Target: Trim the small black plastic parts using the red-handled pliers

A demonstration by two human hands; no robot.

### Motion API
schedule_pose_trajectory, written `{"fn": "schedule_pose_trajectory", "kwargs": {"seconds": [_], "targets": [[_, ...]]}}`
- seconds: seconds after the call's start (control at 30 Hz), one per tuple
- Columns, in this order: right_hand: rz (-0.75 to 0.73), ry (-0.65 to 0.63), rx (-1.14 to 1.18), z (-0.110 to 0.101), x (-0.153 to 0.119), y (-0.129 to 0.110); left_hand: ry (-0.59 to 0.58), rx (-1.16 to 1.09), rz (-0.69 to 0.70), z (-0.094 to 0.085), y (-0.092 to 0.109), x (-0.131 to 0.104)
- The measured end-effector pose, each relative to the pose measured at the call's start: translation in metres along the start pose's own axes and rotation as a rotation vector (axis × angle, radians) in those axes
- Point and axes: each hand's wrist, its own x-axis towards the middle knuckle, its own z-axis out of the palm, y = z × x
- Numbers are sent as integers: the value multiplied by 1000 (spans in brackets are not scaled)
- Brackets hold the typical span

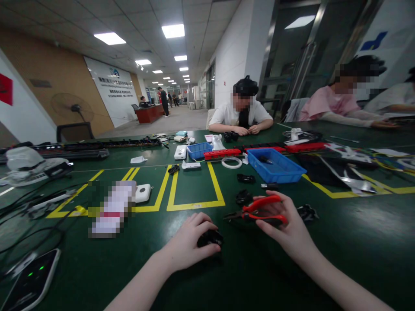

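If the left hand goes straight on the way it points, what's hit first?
Likely the tips of the red-handled pliers in the right hand, ahead and to the right. Depth is unclear from this one view; if the left hand passes under them, the black bundle beyond looks next.

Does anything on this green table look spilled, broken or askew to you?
Nothing looks spilled or plainly broken, including the red-handled pliers. Mildly odd: the phone-like slab at left lies slantwise across the yellow tape, overlapping a marked outline instead of sitting inside it.
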Motion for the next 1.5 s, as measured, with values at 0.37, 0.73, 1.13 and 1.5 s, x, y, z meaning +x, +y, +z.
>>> {"fn": "schedule_pose_trajectory", "kwargs": {"seconds": [0.37,0.73,1.13,1.5], "targets": [[302,125,210,17,-14,-17,57,-7,-72,2,3,-5],[500,262,607,18,-28,-38,109,-3,-225,8,4,-8],[416,124,582,21,-59,-45,95,22,-173,12,21,-29],[517,147,546,4,-66,-28,99,-254,-248,26,31,2]]}}
